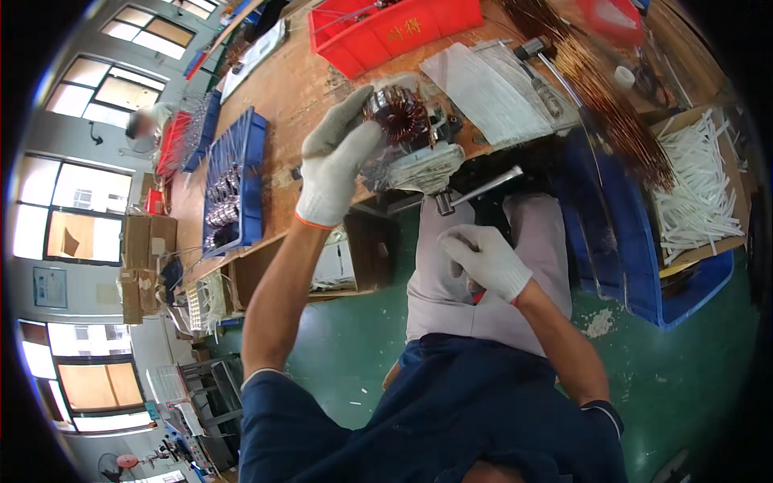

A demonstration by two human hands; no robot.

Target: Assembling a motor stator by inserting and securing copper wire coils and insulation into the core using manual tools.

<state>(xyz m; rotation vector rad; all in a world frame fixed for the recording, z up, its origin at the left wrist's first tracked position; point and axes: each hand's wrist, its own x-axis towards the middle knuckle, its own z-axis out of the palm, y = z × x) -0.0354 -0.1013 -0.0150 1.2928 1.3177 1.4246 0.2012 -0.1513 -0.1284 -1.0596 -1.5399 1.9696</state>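
The white-gloved left hand (338, 157), cuffed in orange, grips a ring-shaped copper-wire coil (398, 114), its fingertips partly hidden, above a grey metal vise (427, 167) at the brown wooden bench's (283, 101) edge (any contact between coil and vise is hard to make out). The white-gloved right hand (489, 259) curls over the lap (439, 294); I cannot tell whether it holds anything.

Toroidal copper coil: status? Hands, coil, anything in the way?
Left hand at left edge of toroidal copper coil, grip unclear. Right hand apart from coil, fingers curled. Vise handle between coil and right hand in this view.
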